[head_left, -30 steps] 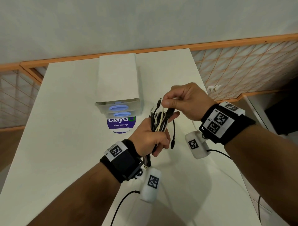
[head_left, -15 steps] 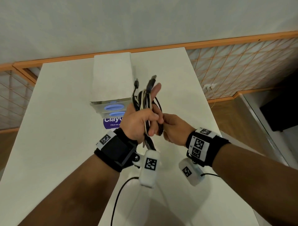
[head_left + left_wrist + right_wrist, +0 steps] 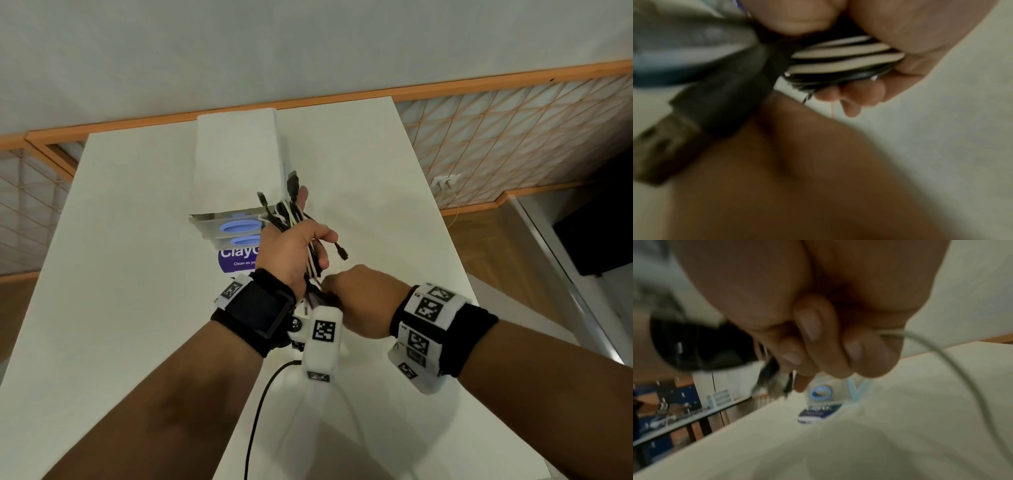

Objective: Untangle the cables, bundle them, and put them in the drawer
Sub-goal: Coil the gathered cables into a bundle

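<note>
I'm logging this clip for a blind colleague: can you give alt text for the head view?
Above a white table, the left hand grips a bundle of black and white cables with plugs sticking up, while the right hand pinches the bundle's lower end just below it. Behind them stands a small white drawer unit with blue handles, its drawers closed.

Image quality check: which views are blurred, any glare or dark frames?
Head view: sharp, even light, wide-angle bending at the edges, soft shadows on the table. Left wrist view: cable bundle readable, USB plug close and smeared. Right wrist view: blurred all over, drawer unit soft. No glare, none dark.
</note>
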`<move>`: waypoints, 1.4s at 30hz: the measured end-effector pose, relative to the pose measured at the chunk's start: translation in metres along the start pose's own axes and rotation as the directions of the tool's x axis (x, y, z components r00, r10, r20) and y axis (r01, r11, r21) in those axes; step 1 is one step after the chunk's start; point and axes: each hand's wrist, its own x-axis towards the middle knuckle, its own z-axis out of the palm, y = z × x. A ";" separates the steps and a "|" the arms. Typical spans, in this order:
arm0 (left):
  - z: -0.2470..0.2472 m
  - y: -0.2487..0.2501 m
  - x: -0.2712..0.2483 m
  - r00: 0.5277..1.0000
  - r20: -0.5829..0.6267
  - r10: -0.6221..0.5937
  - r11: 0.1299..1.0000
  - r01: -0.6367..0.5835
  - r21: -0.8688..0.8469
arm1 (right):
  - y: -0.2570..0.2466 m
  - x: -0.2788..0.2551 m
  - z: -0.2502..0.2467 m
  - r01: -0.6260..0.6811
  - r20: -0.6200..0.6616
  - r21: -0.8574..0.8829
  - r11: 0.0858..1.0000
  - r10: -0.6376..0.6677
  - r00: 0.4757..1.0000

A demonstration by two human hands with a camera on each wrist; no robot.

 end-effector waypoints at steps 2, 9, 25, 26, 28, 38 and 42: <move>-0.002 -0.005 0.000 0.997 -0.068 0.030 0.980 -0.016 0.201 | -0.006 -0.006 -0.017 0.066 0.010 0.039 0.997 -0.066 0.998; -0.014 -0.013 -0.006 0.985 0.170 0.000 0.974 -0.039 0.225 | 0.006 -0.012 -0.072 0.253 -0.191 0.350 0.902 -0.196 0.962; -0.011 0.001 -0.012 0.921 0.390 0.008 0.975 -0.093 0.200 | 0.037 0.026 -0.048 0.234 -0.592 0.299 0.925 -0.013 0.806; -0.011 0.001 -0.012 0.922 0.387 0.007 0.975 -0.092 0.204 | 0.038 0.026 -0.046 0.207 -0.584 0.303 0.930 0.009 0.812; -0.010 0.000 -0.013 0.926 0.378 0.009 0.976 -0.090 0.196 | 0.040 0.026 -0.043 0.145 -0.538 0.359 0.922 0.077 0.840; -0.013 -0.009 -0.012 0.874 0.486 -0.024 0.923 -0.167 0.346 | 0.027 0.021 -0.058 0.270 -0.730 0.150 0.951 -0.078 0.679; -0.008 -0.008 -0.014 0.857 0.514 -0.025 0.956 -0.130 0.263 | 0.028 0.035 -0.055 0.246 -0.575 0.506 0.827 0.110 0.811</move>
